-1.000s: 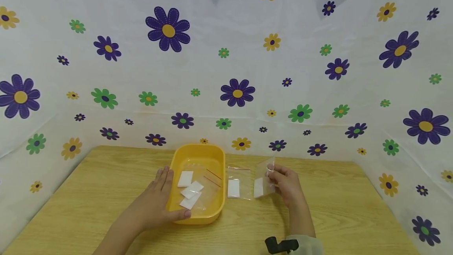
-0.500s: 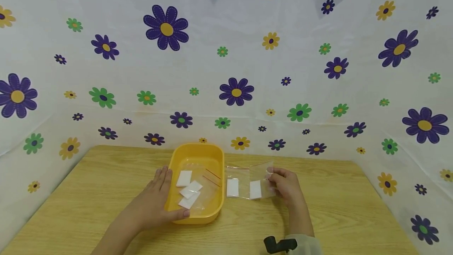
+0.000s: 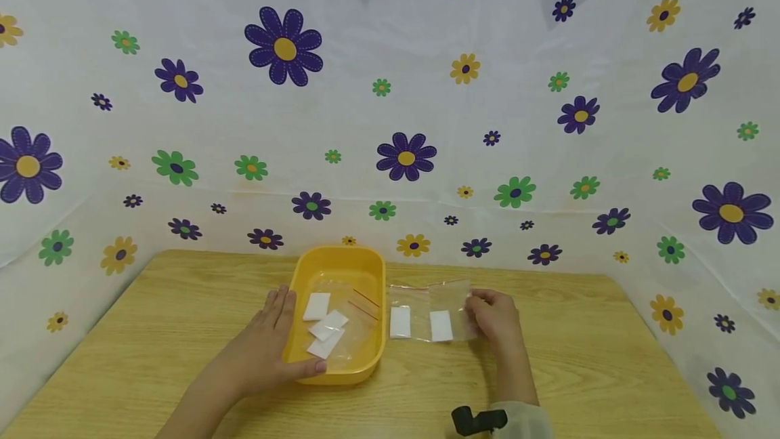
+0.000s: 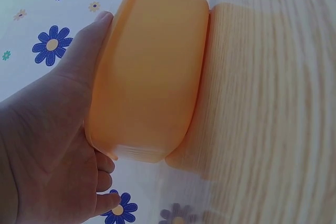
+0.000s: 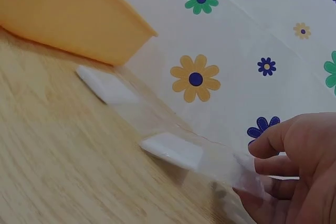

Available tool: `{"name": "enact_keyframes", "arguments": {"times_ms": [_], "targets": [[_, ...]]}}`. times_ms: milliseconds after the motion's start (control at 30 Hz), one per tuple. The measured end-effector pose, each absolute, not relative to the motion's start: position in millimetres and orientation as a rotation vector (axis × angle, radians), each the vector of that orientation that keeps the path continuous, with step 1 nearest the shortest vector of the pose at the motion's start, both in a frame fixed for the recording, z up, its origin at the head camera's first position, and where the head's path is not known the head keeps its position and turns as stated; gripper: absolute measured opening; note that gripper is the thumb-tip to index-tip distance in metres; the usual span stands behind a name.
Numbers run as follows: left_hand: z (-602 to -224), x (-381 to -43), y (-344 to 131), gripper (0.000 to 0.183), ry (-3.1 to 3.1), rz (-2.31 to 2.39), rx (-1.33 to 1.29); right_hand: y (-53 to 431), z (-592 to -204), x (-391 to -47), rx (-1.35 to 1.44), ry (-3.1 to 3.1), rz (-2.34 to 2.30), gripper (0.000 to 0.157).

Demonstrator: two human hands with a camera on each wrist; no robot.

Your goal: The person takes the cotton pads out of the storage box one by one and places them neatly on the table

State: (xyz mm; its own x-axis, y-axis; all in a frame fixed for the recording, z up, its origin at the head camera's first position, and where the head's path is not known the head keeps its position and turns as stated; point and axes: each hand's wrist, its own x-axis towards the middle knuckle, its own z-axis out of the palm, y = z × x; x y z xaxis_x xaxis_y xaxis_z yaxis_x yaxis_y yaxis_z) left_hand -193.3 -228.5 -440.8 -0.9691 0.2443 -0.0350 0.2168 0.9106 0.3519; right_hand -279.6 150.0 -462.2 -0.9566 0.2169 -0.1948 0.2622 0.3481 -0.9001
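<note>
Nearest, to the right of and nearer than the yellow, rounded-rectangular, smooth-walled tub, a pale sleeve covers the right forearm, with an angular black device at the wrist. The left hand is spread wide on the tub's left side, its straight fingers along the left wall and its thumb resting on the near rim. Inside the tub lie three flat white rectangular pieces in clear plastic bags, two of them partly overlapping, with two red seal lines toward the tub's right wall. Just right of the tub, a clear plastic bag with a red top line and a white rectangle inside lies on the table. Beyond it on the tub's right, a similar bag has its outer edge held by the right hand, whose fingers are curled; that edge is raised. Whether the two bags overlap or only meet, I cannot tell. The light wood-grain table spreads on both sides of the tub, and behind it hangs a white cloth printed with purple, yellow and green flowers.
</note>
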Motion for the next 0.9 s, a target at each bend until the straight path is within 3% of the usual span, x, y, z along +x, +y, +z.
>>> {"name": "enact_keyframes", "arguments": {"times_ms": [233,900], "targets": [[-442,-193,-229,0.132,2.987,0.546,0.359,152,-457,-274,0.450,2.815,-1.315,0.042],[-442,-194,-229,0.131,3.006,0.536,0.360,150,-447,-271,0.396,2.895,-1.148,0.046]]}}
